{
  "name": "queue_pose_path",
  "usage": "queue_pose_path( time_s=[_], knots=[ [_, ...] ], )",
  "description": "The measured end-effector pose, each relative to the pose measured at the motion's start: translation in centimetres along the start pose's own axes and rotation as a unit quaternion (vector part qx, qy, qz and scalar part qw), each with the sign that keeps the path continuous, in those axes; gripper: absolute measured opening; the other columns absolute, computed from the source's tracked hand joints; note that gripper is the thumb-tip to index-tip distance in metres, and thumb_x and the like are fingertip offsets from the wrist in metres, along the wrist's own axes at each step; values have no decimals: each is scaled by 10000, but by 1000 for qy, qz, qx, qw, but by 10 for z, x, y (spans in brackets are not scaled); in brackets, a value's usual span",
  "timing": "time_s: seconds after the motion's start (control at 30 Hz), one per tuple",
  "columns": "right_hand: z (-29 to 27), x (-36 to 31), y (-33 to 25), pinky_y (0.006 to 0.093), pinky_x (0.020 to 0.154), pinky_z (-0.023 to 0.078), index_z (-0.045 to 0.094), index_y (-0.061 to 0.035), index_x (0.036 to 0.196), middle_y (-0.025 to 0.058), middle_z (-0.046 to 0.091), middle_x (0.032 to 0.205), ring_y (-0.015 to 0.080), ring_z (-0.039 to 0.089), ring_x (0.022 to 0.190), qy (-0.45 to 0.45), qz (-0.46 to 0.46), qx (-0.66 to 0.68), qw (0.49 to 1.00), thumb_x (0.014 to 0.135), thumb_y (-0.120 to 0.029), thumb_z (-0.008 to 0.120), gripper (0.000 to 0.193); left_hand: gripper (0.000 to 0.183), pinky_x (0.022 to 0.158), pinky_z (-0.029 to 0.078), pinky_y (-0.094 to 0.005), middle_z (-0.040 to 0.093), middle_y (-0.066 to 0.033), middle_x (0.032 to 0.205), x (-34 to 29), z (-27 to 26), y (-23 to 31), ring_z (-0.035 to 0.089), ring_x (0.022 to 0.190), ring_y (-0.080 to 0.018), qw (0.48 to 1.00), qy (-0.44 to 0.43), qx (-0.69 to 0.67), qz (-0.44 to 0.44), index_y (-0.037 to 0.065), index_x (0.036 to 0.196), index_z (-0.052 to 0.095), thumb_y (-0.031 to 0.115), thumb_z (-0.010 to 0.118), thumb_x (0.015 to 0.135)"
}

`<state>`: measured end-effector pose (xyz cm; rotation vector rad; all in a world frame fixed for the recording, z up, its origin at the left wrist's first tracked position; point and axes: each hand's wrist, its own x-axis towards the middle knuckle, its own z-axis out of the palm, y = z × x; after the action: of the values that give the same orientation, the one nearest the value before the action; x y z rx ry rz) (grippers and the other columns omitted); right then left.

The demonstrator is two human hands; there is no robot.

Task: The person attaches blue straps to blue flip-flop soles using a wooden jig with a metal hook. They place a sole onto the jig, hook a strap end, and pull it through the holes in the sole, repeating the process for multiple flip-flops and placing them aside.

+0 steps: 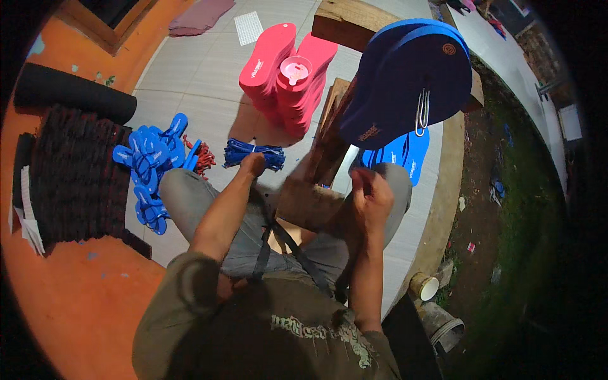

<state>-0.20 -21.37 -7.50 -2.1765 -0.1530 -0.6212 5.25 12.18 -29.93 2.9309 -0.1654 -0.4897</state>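
A tied bundle of dark blue sandal straps (235,152) lies on the floor in front of me. My left hand (253,166) reaches down to it, with its curled fingers closed on the near side of the bundle. Over my right knee, my right hand (372,197) is held with bent fingers pressed together. Whether something small is in it I cannot make out. Just beyond it are bright blue sandals (411,155). Above these, a stack of dark blue soles (405,82) rests on a wooden stand, with a bent metal wire (422,113) at its face.
Pink soles (269,60) stand in tall stacks ahead, a small pink cup (296,71) on them. Finished blue sandals (151,155) and red straps (204,158) lie at the left. Beyond are a dark stacked pile (79,177) and a black roll (73,94). A wooden beam (348,24) juts out ahead.
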Motion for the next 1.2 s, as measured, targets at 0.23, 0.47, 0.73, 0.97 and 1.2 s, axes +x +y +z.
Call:
queue_pose_path(
  time_s=[0.23,0.47,0.73,0.97,1.2],
  knots=[
    [24,-9,-17,296,660,455,622,-65,908,84,612,782,215,584,727,-113,195,145,963,765,-211,648,206,102,601,461,-353,618,-167,750,-74,-169,68,613,678,-271,986,21,-167,-7,-12,777,573,86,562,755],
    [106,-48,-47,297,847,394,519,-37,1093,127,579,978,217,541,944,-327,192,347,858,843,-283,562,354,122,643,472,-245,605,-72,797,-122,-219,102,581,714,-124,786,43,-616,8,0,878,595,89,598,794],
    [93,-47,-64,293,802,396,531,-39,1068,89,548,904,187,517,871,-351,213,382,828,866,-293,531,325,213,685,424,-272,559,-67,719,-109,-207,139,540,698,-164,752,224,-620,-17,36,861,541,247,518,849],
    [98,-76,-49,298,639,425,542,-31,909,86,536,697,163,517,671,-465,106,279,834,760,-322,660,348,229,410,268,-222,396,13,566,-89,-222,103,321,420,-66,430,264,-863,-32,87,789,477,292,465,891],
    [53,-70,-53,368,704,434,537,-54,950,190,550,736,351,533,673,-451,35,229,862,851,-375,508,337,239,354,242,-216,376,32,536,-62,-237,-43,293,394,-45,381,331,-863,20,133,656,454,237,496,867]
  ],
)
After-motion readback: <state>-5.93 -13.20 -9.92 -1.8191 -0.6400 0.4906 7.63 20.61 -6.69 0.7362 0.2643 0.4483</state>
